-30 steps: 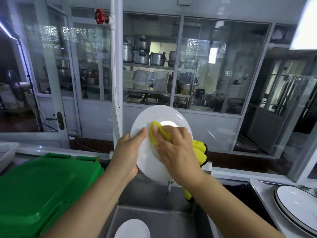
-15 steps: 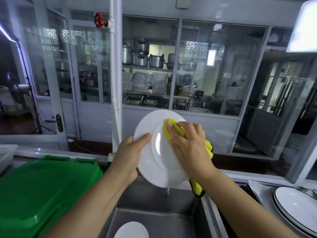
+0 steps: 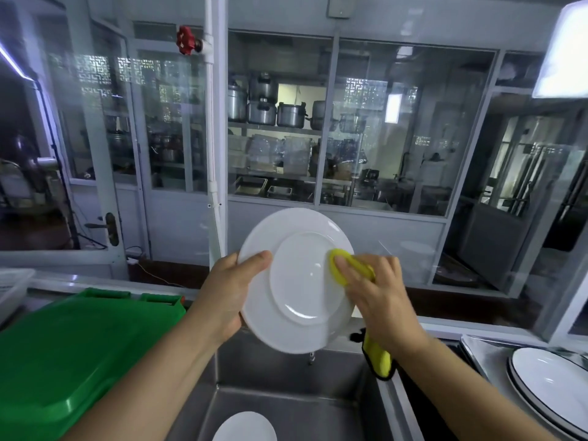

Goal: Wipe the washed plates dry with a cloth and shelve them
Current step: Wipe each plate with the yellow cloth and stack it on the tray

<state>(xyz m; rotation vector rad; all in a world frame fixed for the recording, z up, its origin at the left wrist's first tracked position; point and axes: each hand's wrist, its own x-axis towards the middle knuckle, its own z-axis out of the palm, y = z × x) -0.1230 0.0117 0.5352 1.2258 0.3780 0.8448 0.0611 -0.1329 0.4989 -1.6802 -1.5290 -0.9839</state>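
Note:
I hold a white plate (image 3: 296, 281) upright over the sink, its face turned toward me. My left hand (image 3: 234, 288) grips its left rim, thumb across the front. My right hand (image 3: 378, 291) presses a yellow cloth (image 3: 348, 267) against the plate's right side, fingers curled over the cloth; the cloth's tail (image 3: 378, 358) hangs below my wrist. Another white plate (image 3: 245, 428) lies at the bottom of the sink. A stack of dark-rimmed white plates (image 3: 553, 389) sits on the right.
The steel sink (image 3: 286, 370) is directly below. A large green plastic bin lid (image 3: 73, 354) fills the left. A steel tray (image 3: 480, 351) holds the plate stack at right. A glass partition (image 3: 381, 138) stands behind the sink, and a white crate edge (image 3: 12, 284) shows at far left.
The plate has turned to face me more squarely. My right hand with the cloth has slid from the plate's upper middle to its right side.

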